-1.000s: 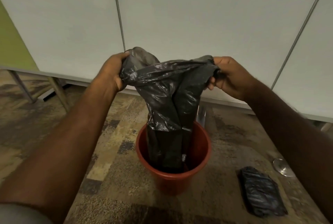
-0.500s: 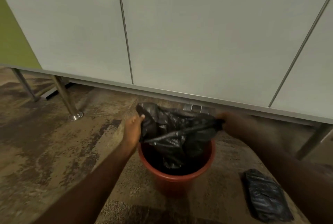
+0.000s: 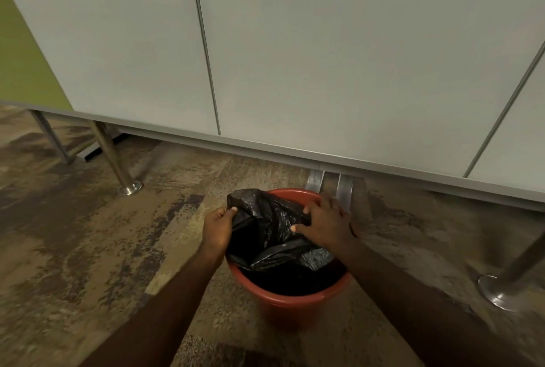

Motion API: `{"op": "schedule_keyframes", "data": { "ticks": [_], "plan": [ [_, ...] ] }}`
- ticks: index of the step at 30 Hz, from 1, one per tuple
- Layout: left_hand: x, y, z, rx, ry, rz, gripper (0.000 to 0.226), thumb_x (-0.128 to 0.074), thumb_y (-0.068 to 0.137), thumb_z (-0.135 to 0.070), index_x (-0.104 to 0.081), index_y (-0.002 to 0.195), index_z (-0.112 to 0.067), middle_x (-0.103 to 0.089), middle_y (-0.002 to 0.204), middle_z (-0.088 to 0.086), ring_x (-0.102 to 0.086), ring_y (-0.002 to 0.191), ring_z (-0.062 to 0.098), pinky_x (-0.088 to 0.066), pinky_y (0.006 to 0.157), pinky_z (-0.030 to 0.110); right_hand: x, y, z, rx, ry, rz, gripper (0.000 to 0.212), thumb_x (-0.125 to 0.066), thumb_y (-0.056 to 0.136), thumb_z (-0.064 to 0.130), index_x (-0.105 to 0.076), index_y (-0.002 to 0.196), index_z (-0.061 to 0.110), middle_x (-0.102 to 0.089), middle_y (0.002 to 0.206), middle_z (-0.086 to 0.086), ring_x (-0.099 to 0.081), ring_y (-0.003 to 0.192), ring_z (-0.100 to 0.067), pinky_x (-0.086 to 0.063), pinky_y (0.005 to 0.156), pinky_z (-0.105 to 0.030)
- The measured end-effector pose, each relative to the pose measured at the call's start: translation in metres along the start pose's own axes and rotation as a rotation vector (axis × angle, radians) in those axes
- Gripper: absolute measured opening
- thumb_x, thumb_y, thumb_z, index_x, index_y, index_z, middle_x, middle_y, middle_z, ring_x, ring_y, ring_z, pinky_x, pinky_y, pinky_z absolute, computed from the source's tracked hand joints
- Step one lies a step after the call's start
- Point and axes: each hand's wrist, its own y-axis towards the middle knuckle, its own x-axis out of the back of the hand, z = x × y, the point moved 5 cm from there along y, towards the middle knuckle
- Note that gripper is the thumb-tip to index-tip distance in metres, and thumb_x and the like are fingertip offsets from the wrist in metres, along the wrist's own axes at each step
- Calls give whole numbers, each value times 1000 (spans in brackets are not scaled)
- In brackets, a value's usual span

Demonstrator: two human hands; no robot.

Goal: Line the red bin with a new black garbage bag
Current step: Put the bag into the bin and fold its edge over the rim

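The red bin (image 3: 290, 304) stands on the patterned carpet, low in the middle of the view. A crumpled black garbage bag (image 3: 269, 234) fills its mouth and bulges above the left and far rim. My left hand (image 3: 217, 226) pinches the bag's edge at the bin's left rim. My right hand (image 3: 326, 225) lies on the bag near the far right rim, fingers spread and pressing into the plastic. The bag's lower part is hidden inside the bin.
White cabinet panels (image 3: 295, 57) run across the back, raised on metal legs (image 3: 113, 160). Another leg with a round foot (image 3: 501, 290) stands at the right. Two metal brackets (image 3: 330, 186) sit just behind the bin. A green panel (image 3: 20, 65) is at far left.
Both hands dropped from chest height down to the bin rim, pushing the bag into the bin. The view tilted; the folded black bag on the floor at right has left the frame.
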Motion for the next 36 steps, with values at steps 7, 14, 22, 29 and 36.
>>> {"op": "schedule_keyframes", "data": {
  "ticks": [7, 14, 22, 29, 36],
  "plan": [
    [-5, 4, 6, 31, -9, 14, 29, -56, 98, -16, -62, 71, -8, -67, 72, 11, -63, 68, 26, -49, 61, 28, -3, 19, -13, -50, -7, -44, 61, -55, 91, 55, -43, 147, 32, -25, 161, -17, -24, 146, -43, -22, 117, -61],
    [8, 5, 14, 82, -12, 63, 26, -55, 98, -17, -68, 92, 5, -71, 89, 24, -67, 81, 33, -51, 66, 32, -2, 20, -12, -60, -17, -160, 32, -62, 90, 46, -72, 113, 25, -50, 139, -9, -46, 129, -32, -33, 108, -48],
    [33, 4, 26, 133, -14, 117, 33, -55, 99, -24, -72, 104, 5, -76, 101, 24, -73, 85, 34, -55, 69, 32, 11, 11, 4, 54, 186, -264, 14, -53, 99, 20, -62, 108, 15, -64, 105, -6, -63, 91, -22, -53, 82, -38],
    [52, 8, 17, 88, -90, 80, 32, -55, 99, -31, -77, 98, -8, -80, 92, 15, -77, 82, 28, -58, 71, 35, 32, -9, -5, -8, 493, -499, 13, -40, 105, 20, -51, 105, 13, -51, 65, 6, -48, 51, -10, -38, 44, -29],
    [58, 43, 31, 318, 207, 22, 44, -69, 91, -31, -70, 108, 10, -70, 108, 32, -64, 88, 35, -46, 75, 39, 29, -17, 2, -22, 396, -338, 17, -42, 105, 21, -56, 98, 13, -56, 71, 4, -51, 60, -11, -41, 54, -29]
  ]
}}
